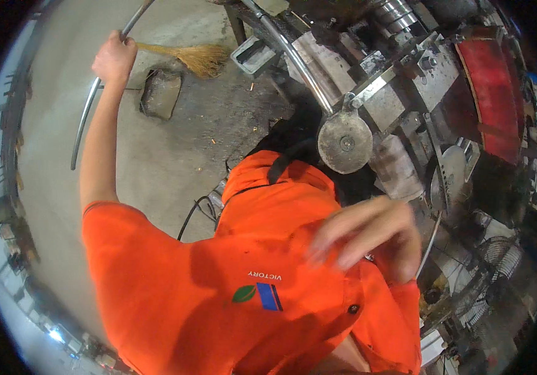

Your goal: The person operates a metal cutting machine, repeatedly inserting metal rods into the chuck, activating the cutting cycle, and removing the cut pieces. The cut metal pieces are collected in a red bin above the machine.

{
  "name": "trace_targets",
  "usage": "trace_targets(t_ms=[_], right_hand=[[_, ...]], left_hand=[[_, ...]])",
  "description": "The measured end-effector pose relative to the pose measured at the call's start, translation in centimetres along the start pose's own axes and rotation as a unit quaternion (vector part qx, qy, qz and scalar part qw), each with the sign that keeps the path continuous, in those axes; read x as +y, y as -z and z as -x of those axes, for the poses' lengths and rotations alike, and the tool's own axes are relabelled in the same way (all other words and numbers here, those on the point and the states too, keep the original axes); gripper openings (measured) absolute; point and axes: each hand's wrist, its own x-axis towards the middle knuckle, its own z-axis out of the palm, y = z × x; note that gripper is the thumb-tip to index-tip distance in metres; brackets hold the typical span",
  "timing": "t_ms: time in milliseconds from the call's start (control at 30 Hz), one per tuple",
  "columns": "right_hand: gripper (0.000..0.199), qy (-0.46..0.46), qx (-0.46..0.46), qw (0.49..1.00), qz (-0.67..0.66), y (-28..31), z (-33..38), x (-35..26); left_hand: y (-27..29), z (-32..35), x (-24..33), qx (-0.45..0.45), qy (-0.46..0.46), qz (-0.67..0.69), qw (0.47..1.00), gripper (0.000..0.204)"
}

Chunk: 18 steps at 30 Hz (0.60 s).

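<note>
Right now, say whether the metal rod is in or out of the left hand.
In: the left hand is closed around the metal rod.

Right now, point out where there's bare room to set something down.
Bare floor shows between the left forearm and the black cable, below the dark-rimmed pan; more lies left of the metal rod. The machine at right is crowded with metal parts.

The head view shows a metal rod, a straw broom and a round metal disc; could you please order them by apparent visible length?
Longest to shortest:
1. Metal rod, held in the left hand and running out of the top edge
2. Straw broom
3. Round metal disc
</note>
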Motion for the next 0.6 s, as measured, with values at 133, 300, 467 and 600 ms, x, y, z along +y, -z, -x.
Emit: trace_targets(t_ms=[133,300,467,600], right_hand=[[0.062,-0.172,-0.057,0.982,-0.059,-1.9,-3.7,4.1],[0.065,-0.091,0.007,0.933,0.348,2.0,-3.1,5.2],[0.084,-0.086,-0.043,0.984,-0.152,0.7,0.2,1.5],[0.064,-0.088,0.028,0.939,0.332,0.1,2.5,0.4]], left_hand=[[0.1,-0.5,0.4,0.0,-0.009,0.001,1.0,0.025],[-0.3,-0.1,0.0,0.006,-0.006,-0.003,1.0,0.024],[-0.9,0.0,0.0,0.031,-0.002,-0.002,1.0,0.028],[-0.5,-0.1,0.1,0.006,0.001,-0.003,1.0,0.03]])
